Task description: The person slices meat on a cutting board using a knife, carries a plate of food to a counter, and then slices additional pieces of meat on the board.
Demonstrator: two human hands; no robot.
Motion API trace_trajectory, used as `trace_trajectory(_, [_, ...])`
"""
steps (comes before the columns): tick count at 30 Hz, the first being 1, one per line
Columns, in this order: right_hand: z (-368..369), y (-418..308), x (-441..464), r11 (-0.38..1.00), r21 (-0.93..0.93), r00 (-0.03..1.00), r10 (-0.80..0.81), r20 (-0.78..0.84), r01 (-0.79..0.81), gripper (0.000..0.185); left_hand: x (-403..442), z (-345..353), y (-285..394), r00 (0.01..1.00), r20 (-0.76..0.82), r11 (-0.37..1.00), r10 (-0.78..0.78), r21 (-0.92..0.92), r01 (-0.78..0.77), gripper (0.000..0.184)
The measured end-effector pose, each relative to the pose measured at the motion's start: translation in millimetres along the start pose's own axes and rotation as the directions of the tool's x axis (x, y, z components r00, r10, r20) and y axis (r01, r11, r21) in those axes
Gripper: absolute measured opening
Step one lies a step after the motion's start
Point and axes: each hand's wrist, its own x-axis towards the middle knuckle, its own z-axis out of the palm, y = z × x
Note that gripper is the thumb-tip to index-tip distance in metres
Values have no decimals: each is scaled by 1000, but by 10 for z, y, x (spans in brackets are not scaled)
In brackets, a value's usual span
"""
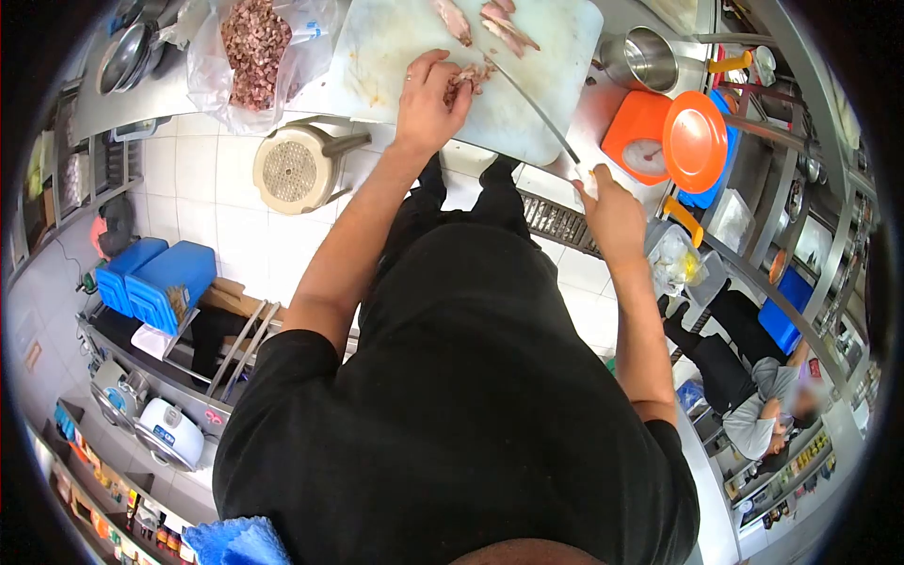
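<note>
My right hand (614, 218) is closed round the handle of a knife (535, 106). Its long narrow blade slants across the white cutting board (377, 56), with the tip near the meat. On the board, my left hand (431, 105) has its fingers curled over a small heap of chopped meat (468, 79), just left of the blade tip. Farther up the board lie larger strips of meat (508, 28) and a single piece (453, 21). Left of the board, a clear plastic bag (209, 71) holds many diced meat pieces (256, 47).
Right of the board stand a steel pot (640, 60) and an orange scale (634, 141) with an orange plate (695, 141). A beige round stool (290, 169) is on the tiled floor below the counter. Another person (744, 386) is at the far right.
</note>
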Motion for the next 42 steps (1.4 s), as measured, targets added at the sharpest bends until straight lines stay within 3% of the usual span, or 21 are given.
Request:
trace_trajectory(4, [87,-16,-98,994,-7,994,111,3,-111,36,6,-10,-2,989,-138,998,42,44,-37,34])
trace_trajectory(7, [268,-87,-37,995,-1,994,102,-29,-102,36,48,44,32,989,-111,994,-94,37,98,39])
trace_trajectory(10, [346,-291,0,999,24,998,41,-44,-40,35,142,44,57,979,-18,963,-201,-188,194,41])
trace_trajectory(13, [318,-362,-12,997,79,1000,-5,-28,7,35,216,56,77,977,-70,957,-202,-226,181,37])
trace_trajectory(20, [195,-280,-26,994,12,994,106,12,-106,31,219,7,24,982,-92,967,-164,-209,142,39])
trace_trajectory(24, [452,-184,67,993,15,987,117,114,-119,52,176,105,-50,983,-91,965,-160,-222,136,43])
trace_trajectory(25, [434,-238,97,989,90,991,111,74,-117,47,184,141,-97,990,-99,979,-101,-189,81,43])
trace_trajectory(28, [367,-371,151,991,127,998,42,-53,-35,28,240,130,0,987,-98,977,-124,-183,105,43])
trace_trajectory(31, [471,-432,180,993,91,985,-63,-158,78,24,280,107,46,982,-135,972,-133,-213,103,43])
trace_trajectory(34, [480,-483,183,987,133,989,-68,-133,86,24,285,82,35,981,-118,964,-155,-237,124,43])
trace_trajectory(37, [465,-506,132,977,209,995,-7,-96,27,37,289,56,24,985,-88,967,-150,-220,128,41])
trace_trajectory(39, [322,-548,72,945,323,998,56,12,-56,48,297,29,50,973,22,920,-230,-320,225,45])
trace_trajectory(41, [427,-494,44,896,441,999,30,42,-45,51,266,-14,102,979,66,945,-195,-254,205,51])
trace_trajectory(42, [534,-457,39,867,496,998,13,59,-41,52,261,-46,108,991,62,983,-118,-135,126,55])
